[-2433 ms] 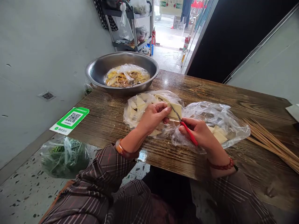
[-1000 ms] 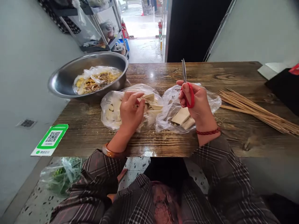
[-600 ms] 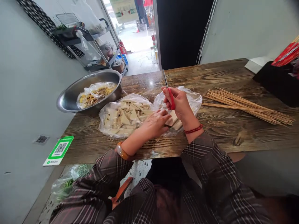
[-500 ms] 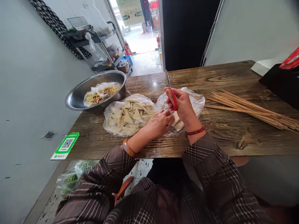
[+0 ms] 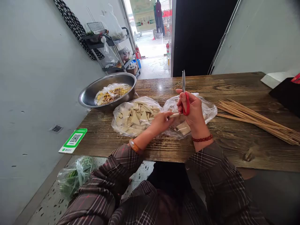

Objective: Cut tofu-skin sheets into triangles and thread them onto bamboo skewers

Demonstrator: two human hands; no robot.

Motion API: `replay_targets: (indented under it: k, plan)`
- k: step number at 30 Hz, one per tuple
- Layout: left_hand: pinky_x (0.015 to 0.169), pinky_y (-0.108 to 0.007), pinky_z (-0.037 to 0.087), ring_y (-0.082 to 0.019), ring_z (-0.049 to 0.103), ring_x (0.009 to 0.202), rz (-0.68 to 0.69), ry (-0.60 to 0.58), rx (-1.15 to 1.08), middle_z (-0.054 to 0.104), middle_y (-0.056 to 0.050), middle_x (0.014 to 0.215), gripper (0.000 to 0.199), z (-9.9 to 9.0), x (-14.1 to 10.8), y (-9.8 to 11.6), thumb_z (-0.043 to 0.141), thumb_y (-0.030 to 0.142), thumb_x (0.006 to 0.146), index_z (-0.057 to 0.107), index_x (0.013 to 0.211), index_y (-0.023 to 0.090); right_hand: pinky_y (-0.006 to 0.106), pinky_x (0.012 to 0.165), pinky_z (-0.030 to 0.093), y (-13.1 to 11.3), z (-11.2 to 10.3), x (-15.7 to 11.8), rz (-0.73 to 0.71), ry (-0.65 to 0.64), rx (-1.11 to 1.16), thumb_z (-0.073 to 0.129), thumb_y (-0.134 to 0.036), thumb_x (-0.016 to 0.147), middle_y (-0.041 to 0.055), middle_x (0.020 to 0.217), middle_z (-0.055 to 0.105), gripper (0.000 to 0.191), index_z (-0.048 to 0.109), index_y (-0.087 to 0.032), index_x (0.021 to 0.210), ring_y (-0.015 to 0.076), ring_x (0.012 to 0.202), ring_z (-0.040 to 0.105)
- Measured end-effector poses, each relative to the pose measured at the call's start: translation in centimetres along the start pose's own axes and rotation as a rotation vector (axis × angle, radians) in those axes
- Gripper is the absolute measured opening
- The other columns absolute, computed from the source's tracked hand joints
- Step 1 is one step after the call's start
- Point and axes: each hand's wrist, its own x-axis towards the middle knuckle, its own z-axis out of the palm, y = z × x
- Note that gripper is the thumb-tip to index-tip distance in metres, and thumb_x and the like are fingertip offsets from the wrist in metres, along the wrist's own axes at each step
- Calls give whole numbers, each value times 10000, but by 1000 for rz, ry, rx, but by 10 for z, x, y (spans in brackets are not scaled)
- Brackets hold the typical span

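My right hand point(image 5: 194, 111) is closed round the red handles of a pair of scissors point(image 5: 187, 104), blades pointing up. Between the fingers of my left hand point(image 5: 161, 121) is a thin, pale slice of dried tofu point(image 5: 175, 115), seen nearly edge-on just left of the scissors' handles. Below my hands, a clear plastic bag point(image 5: 209, 109) lies open with flat uncut tofu slices point(image 5: 183, 128) in it. To the left, another clear bag point(image 5: 118, 126) holds a heap of tofu triangles point(image 5: 136, 117). My fingertips partly hide the right-hand bag.
A steel basin point(image 5: 85, 98) with bagged skewered food point(image 5: 113, 93) stands at the table's left corner. Bamboo skewers point(image 5: 255, 120) lie on the wooden table point(image 5: 229, 147) at right. A green QR card point(image 5: 73, 140) sits at the left edge, and bagged greens point(image 5: 77, 176) are on the floor.
My left hand has lifted a tofu slice from the right-hand bag up beside the scissors. The scissors have turned more upright. The whole view has shifted slightly.
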Motion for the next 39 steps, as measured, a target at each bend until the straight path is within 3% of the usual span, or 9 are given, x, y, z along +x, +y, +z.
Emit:
replay_targets:
  k: [3, 6, 10, 15, 20, 39]
  plan:
    - [531, -203, 385, -82, 471, 559, -55, -20, -221, 602, 9, 656, 238, -28, -4, -2, 661, 360, 808, 712, 865, 134, 220, 446, 403, -4, 1, -3, -30, -22, -19, 643, -665, 812, -39, 685, 551, 575, 660, -229, 1187, 73, 495, 459]
    - [504, -180, 411, -98, 585, 617, -122, 75, -506, 651, -22, 729, 351, -56, -12, -3, 750, 429, 738, 699, 882, 113, 225, 437, 392, -7, 2, -7, -38, -104, -50, 628, -678, 817, -35, 685, 548, 596, 655, -228, 1208, 77, 489, 453]
    - [490, -174, 442, -100, 629, 625, -125, 214, -726, 673, -30, 767, 363, -85, -21, -3, 819, 386, 674, 683, 870, 111, 226, 436, 385, -7, 6, -15, 10, -349, -140, 639, -651, 826, -27, 676, 553, 587, 673, -203, 1204, 78, 483, 455]
    - [505, -170, 472, -109, 664, 658, -99, 277, -876, 707, -55, 835, 363, -106, -27, -7, 823, 343, 690, 679, 939, 122, 230, 462, 389, 2, 13, -20, 143, -661, -326, 707, -602, 784, -19, 666, 539, 578, 715, -150, 1144, 81, 505, 451]
    - [533, -176, 517, -113, 685, 682, -90, 299, -983, 720, -52, 920, 394, -108, -29, -18, 849, 319, 667, 662, 963, 139, 225, 484, 370, 7, 15, -19, 203, -730, -457, 704, -513, 807, -7, 689, 554, 503, 717, -151, 1157, 91, 550, 430]
    - [672, -264, 580, -129, 676, 708, -80, 185, -1071, 692, -25, 842, 342, -85, -37, -36, 851, 301, 690, 660, 919, 134, 262, 564, 405, 10, 21, -23, 217, -691, -526, 618, -590, 857, 24, 760, 576, 609, 661, -125, 1248, 119, 616, 508]
